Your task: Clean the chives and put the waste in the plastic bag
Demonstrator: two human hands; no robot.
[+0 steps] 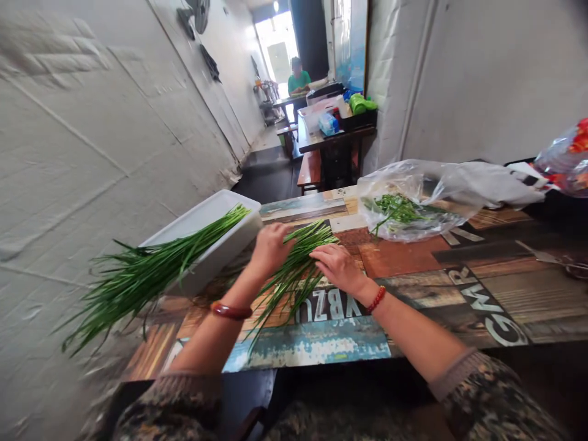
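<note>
A loose bunch of green chives [294, 260] lies on the patterned tabletop between my two hands. My left hand [270, 250] is at the left edge of the bunch, its fingers curled and drawn together. Whatever is between those fingertips is too small to make out. On the other side, my right hand [339, 264] rests over the stems, with thumb and fingers closed on some chives. To the left, a larger pile of chives [156, 269] lies across a white plastic tub [206, 272], its leafy ends hanging over the near side.
A clear plastic bag [413, 199] with green trimmings lies at the table's back right. Scissors [542, 254] lie near the right edge. A white wall [92, 153] runs along the left. Farther back, a person in green [299, 81] sits beyond a table with a box [316, 113].
</note>
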